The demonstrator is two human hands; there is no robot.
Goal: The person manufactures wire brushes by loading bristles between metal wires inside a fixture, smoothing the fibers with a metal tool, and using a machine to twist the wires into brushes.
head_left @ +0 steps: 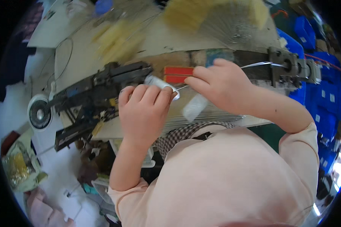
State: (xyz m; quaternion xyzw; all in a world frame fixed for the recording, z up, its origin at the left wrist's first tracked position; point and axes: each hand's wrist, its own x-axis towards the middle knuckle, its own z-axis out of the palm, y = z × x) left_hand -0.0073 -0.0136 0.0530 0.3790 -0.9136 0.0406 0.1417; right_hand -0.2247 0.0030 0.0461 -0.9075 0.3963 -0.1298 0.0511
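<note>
A thin metal rod (pixel 181 87) spans the short gap between my two hands. My left hand (pixel 144 109) is closed, with its fingers curled over one end of the rod. Pinched in my right hand (pixel 224 89) is its other side, and a shiny strip (pixel 257 64) shows beyond that hand toward the metal fixture; whether the two are one piece I cannot tell. Just past my hands lies a red block (pixel 173 71) with a dark lengthwise slot. Clear plastic wrap (pixel 195 107) sits on the bench below my right hand, and a whitish plastic-wrapped piece (pixel 155 81) lies behind my left.
A dark metal machine (pixel 110 81) stands at the left of the worktable (pixel 155 39). At the right end is a grey fixture (pixel 281 68) with round holes. Yellow bundles (pixel 117 39) lie at the back, thin rods (pixel 204 120) along the front edge. Blue bins (pixel 326 102) stand right, a fan (pixel 40 114) left.
</note>
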